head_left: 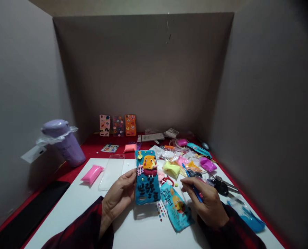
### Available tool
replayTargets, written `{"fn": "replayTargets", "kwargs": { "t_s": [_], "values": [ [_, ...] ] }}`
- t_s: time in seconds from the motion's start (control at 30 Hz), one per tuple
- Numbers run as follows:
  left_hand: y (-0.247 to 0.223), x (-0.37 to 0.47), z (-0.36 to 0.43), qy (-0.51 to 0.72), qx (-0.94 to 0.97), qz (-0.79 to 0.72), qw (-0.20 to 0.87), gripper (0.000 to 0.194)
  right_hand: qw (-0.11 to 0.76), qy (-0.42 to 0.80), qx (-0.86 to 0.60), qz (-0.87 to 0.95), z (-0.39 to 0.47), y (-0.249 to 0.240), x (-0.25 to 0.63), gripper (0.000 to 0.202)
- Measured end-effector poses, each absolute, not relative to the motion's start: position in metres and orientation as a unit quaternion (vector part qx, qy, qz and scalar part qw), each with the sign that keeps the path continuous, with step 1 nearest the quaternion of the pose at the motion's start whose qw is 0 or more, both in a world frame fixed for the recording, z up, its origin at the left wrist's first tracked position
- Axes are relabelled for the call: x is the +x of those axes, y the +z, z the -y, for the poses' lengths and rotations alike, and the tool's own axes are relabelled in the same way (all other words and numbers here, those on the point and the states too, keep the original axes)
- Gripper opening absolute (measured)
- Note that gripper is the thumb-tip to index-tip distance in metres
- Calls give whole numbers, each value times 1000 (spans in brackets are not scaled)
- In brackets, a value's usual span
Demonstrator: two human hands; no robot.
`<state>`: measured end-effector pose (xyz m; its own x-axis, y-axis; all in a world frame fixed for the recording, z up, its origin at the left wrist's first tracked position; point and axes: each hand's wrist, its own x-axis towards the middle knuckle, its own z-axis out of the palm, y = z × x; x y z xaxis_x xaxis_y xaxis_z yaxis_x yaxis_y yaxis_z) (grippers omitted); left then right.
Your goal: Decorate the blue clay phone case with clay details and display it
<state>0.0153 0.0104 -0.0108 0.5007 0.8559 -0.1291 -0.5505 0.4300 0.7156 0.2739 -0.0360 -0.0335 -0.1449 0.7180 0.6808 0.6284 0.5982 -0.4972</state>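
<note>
My left hand (121,193) grips the left edge of a blue decorated phone case (147,177), held upright above the white board. The case bears a yellow and red figure, small beads and black lettering. My right hand (205,197) is closed around a blue pen-like tool (195,188), its tip pointing up and left, apart from the case. Between the hands lies a turquoise packet (177,209) with a similar yellow character. Small coloured gems (161,211) sit beside the packet, and red-handled scissors (167,180) lie partly under it.
A clear phone case (111,173) and a pink clay packet (92,174) lie left. A purple tumbler (65,143) stands far left. Clay packets, including a yellow one (171,168), are piled right, near keys (221,185). Three decorated cases, one orange (130,125), stand behind.
</note>
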Motion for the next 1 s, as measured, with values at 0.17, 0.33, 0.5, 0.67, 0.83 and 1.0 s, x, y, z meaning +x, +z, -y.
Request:
{"fn": "replayTargets", "kwargs": {
  "t_s": [0.17,0.33,0.5,0.67,0.83,1.0],
  "values": [
    [-7,14,-8,440,321,-269,794,25,491,45,-440,750,36,-34,275,14],
    [-4,16,-8,440,329,-278,788,24,494,46,-435,751,36,-36,276,15],
    [-6,16,-8,446,329,-281,784,24,495,44,-434,751,35,-37,275,16],
    [-6,15,-10,448,321,-274,788,23,498,40,-433,750,34,-37,276,16],
    [-7,17,-9,448,315,-251,798,23,495,38,-438,749,34,-38,276,14],
    [-8,14,-11,448,327,-259,791,24,496,37,-439,748,33,-37,276,14]
  ]
}}
